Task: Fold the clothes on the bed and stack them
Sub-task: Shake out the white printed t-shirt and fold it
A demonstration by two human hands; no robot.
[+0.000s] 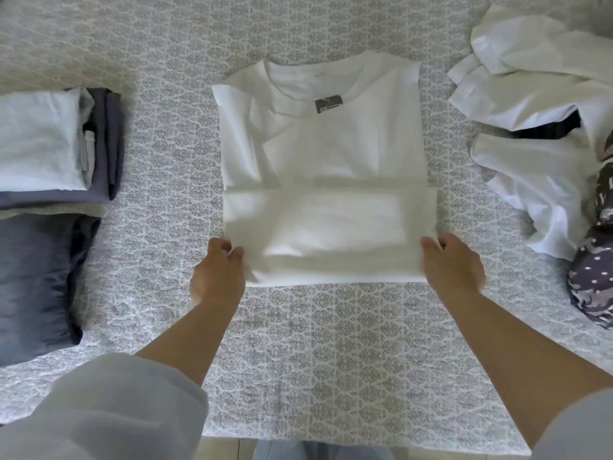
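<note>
With the white T-shirt (326,180) lying at the bed's (331,343) centre, the left hand (217,277) and right hand (452,268) are pinching its near folded corners, ideally lifting both evenly toward the far collar, keeping side edges aligned.

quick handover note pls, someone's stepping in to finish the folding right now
Left hand and right hand: each has a grip on a lower corner of the white cotton t-shirt, which lies mid-bed on the grey patterned bedspread, sleeves folded in, bottom part turned up.
Done: folded pale blue and dark grey clothes stacked on the left, folded blue-grey garment in front of them.
Left: finish this shirt, stack it, then fold the crumpled white garments and dark spotted fabric piece on the right.
</note>
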